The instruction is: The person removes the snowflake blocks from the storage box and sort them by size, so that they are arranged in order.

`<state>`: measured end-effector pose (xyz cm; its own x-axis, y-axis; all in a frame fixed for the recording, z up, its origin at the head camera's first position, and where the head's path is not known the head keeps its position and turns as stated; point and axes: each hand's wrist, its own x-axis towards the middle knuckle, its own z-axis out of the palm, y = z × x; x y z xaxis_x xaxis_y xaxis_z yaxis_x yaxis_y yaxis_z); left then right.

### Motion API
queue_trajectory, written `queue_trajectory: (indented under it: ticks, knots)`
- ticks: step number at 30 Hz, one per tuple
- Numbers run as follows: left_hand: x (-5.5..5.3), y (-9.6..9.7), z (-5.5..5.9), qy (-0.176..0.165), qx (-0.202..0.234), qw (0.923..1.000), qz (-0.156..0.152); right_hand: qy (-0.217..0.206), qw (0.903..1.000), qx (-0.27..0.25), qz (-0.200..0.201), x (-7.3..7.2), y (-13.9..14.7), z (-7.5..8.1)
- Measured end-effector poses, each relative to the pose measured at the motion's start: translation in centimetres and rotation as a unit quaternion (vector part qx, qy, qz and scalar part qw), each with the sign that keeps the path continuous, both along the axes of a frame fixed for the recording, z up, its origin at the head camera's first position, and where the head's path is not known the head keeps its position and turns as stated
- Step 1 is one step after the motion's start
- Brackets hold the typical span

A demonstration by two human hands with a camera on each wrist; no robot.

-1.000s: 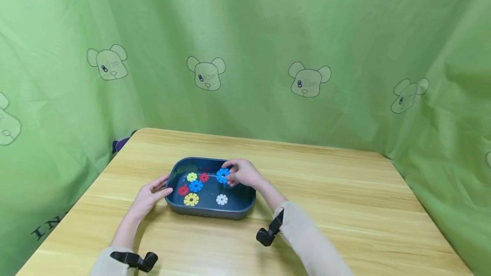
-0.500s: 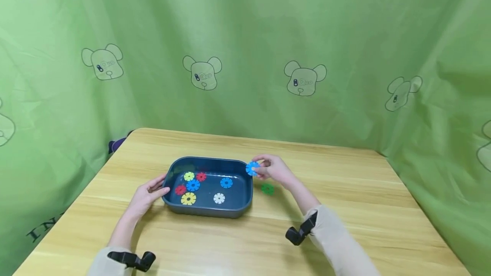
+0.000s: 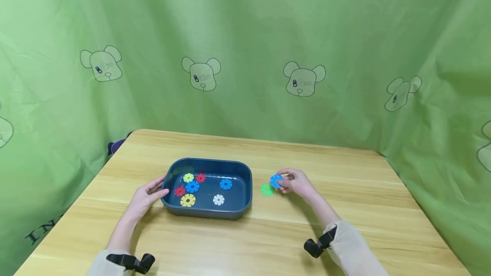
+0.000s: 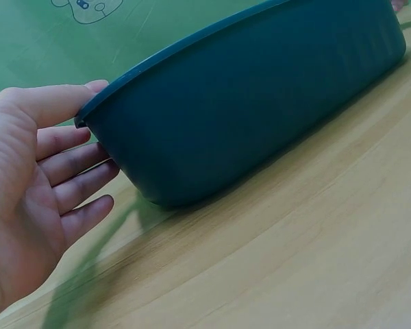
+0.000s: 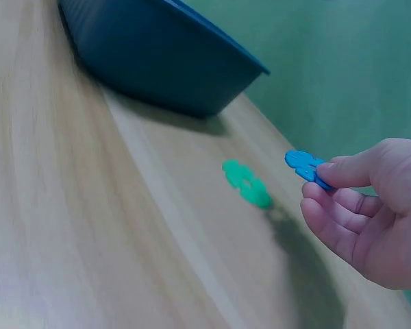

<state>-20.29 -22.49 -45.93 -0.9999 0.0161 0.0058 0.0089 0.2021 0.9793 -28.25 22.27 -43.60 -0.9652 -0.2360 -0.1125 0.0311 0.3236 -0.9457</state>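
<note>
Between thumb and fingers, my right hand [image 3: 298, 183] pinches a blue notched plastic snowflake disc [image 5: 305, 166] above the table, right of the basin. A green snowflake disc [image 3: 267, 189] lies flat on the wood just left of that hand. My left hand [image 4: 38, 164] holds the left end of a dark blue basin [image 3: 207, 212], thumb over the rim and fingers against the outer wall. Inside lie several discs: a large yellow one [image 3: 187, 200], a white one [image 3: 218, 199], a blue one at right [image 3: 226, 184], and red, blue and pale yellow ones clustered at left.
The basin stands left of centre on a light wooden table [image 3: 345, 182]. A green curtain [image 3: 245, 20] with bear heads hangs behind and beside it. Each sleeved wrist carries a black camera mount, the left one [image 3: 132, 262] near the front edge.
My right hand has lifted the blue disc out of the basin and carried it right, over the rim, to beside the green disc. My left hand stays at the basin's left end.
</note>
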Motion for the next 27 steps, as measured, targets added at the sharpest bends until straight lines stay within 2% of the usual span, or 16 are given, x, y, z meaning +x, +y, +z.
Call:
queue_trajectory:
  ticks: [9, 15, 22, 27]
  knots:
    - [0.0, 0.1, 0.0, 0.000, 0.005, 1.0000, 0.005, 0.032, 0.9950, 0.091, -0.026, 0.3, 1.4, -1.7]
    - [0.0, 0.0, 0.0, -0.010, -0.001, 0.9999, 0.005, 0.053, 0.9894, 0.130, -0.034, 0.4, 1.7, -2.5]
    - [0.0, 0.0, 0.1, -0.018, -0.006, 0.9998, 0.005, 0.099, 0.9747, 0.195, -0.045, 0.3, 1.1, -2.7]
    - [0.1, 0.0, 0.2, -0.017, -0.007, 0.9998, 0.005, 0.102, 0.9728, 0.202, -0.047, 0.4, 0.7, -2.8]
